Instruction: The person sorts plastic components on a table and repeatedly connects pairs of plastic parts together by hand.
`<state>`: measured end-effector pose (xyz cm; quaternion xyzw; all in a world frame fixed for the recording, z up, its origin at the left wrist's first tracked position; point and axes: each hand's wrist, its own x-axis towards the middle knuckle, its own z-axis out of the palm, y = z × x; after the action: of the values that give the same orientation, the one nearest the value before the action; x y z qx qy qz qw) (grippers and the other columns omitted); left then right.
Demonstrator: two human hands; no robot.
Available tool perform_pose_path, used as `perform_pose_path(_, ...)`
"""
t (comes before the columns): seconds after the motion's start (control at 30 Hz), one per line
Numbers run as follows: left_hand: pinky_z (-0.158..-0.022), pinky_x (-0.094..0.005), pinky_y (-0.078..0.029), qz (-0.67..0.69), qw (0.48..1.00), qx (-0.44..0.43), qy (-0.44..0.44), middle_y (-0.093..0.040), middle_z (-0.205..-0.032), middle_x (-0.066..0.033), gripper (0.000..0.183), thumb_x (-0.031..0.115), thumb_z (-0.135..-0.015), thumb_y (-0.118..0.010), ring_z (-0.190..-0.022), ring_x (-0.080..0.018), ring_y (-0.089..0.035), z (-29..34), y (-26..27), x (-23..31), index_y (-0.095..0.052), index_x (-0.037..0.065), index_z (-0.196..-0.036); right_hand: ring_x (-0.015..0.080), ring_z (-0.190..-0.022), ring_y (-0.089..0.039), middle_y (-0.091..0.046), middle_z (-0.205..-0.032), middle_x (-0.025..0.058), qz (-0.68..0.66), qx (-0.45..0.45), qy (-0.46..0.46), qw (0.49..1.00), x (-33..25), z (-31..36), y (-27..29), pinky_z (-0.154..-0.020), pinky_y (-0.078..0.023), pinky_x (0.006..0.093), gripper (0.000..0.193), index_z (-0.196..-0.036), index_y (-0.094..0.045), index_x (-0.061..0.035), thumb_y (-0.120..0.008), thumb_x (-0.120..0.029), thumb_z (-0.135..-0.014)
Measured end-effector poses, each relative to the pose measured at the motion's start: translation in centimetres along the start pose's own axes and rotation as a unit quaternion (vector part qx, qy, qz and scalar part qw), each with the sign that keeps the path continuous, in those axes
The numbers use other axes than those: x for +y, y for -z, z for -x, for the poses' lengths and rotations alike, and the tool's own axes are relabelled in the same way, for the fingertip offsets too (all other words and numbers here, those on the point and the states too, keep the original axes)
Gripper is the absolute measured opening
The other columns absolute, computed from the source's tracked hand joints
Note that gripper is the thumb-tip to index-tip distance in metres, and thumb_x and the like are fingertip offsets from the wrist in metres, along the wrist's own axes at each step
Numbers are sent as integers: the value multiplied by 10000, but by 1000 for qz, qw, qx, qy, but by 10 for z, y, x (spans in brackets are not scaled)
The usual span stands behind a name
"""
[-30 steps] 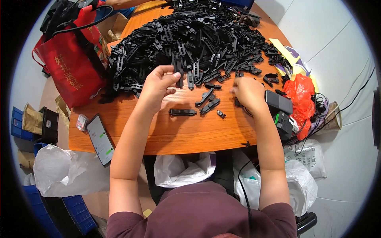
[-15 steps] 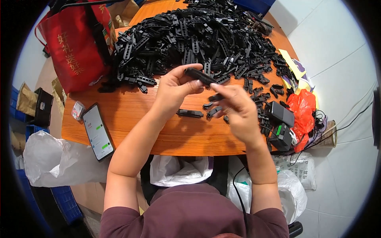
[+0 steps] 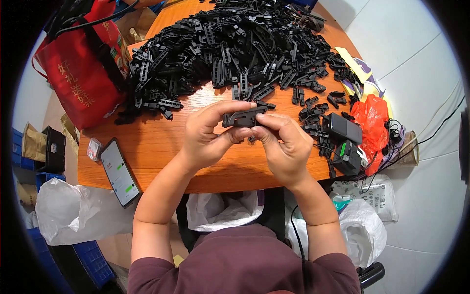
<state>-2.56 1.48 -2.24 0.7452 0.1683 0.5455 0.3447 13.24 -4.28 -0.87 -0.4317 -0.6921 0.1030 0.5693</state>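
Between my two hands is a long black plastic part (image 3: 241, 118), held level above the near half of the table. My left hand (image 3: 205, 133) pinches its left end between thumb and fingers. At its right end, my right hand (image 3: 286, 146) presses with thumb and index finger; whether a smaller piece sits under those fingertips I cannot make out. Beyond the hands a large heap of similar black plastic parts (image 3: 196, 54) spreads over the table. A few small black pieces behind and below my hands are mostly hidden.
A red bag (image 3: 73, 78) and a lit phone (image 3: 120, 172) are on the left of the wooden table (image 3: 152, 142). To the right are black box-shaped devices (image 3: 346, 158) with cables and an orange-red plastic bag (image 3: 372, 122). White sacks (image 3: 223, 210) hang below the front edge.
Both hands have come nearer to me and closer together. The black part has turned from slanting to level, and my right hand now grips its right end.
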Motion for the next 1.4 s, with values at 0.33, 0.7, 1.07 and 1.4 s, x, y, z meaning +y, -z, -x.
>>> perform_pose_path(0.33, -777, -253, -516, 238, 965, -18, 109, -621, -1056, -122, 335, 30, -788, -680, -928, -151, -609, 5, 13, 0, -571, -17, -1101, 280, -663, -600, -608, -843, 130, 120, -36, 48, 991, -7, -5, 0, -600, -495, 341, 417, -1034, -564, 2, -741, -180, -703)
perform_pose_path(0.7, -771, -304, -472, 196, 954, -52, 219, -539, -1080, -71, 524, 320, -707, -737, -950, -176, -554, -11, 14, -12, -594, 47, -1132, 248, -669, -625, -620, -757, 104, 114, -187, 0, 976, -32, 22, 43, -577, -482, 335, 288, -932, -611, -20, -739, -149, -709)
perform_pose_path(1.07, -723, -411, -490, -624, 743, -14, 243, -626, -899, -112, 165, 207, -796, -628, -843, -316, -600, -14, 64, -72, -652, 67, -881, 256, -812, -584, -601, -851, 71, 325, -156, -44, 932, 68, -9, 18, -688, -481, 359, 149, -883, -639, -73, -660, -165, -769)
perform_pose_path(1.4, -704, -425, -502, -615, 737, 23, 277, -645, -824, -153, 226, 226, -746, -685, -802, -342, -616, -10, 71, -53, -613, 24, -817, 269, -771, -588, -605, -776, 126, 247, -173, -236, 924, 70, -25, 24, -666, -471, 368, 177, -858, -536, -8, -619, -139, -772)
